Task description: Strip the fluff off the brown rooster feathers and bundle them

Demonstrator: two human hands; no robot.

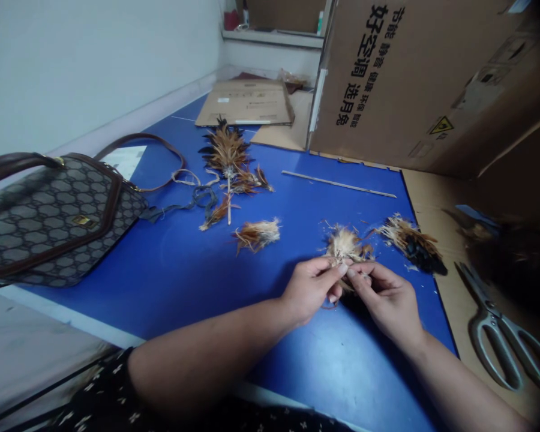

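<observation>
- The handbag [49, 234], well left of my grip, has its flap down; I can't see inside.
- The big cardboard box [414, 78] stands beyond my grip; its contents are out of my sight.
- My left hand [312, 291] and right hand [393, 303] each have fingertips pinched together on the feather bundle [343, 243], just above the table [198, 276].
- Its pale, fluffy end points away from me, long axis roughly front to back.
- My fingers hide its middle.
- Right of my grip, the dark clump [522, 258] is blurred.
</observation>
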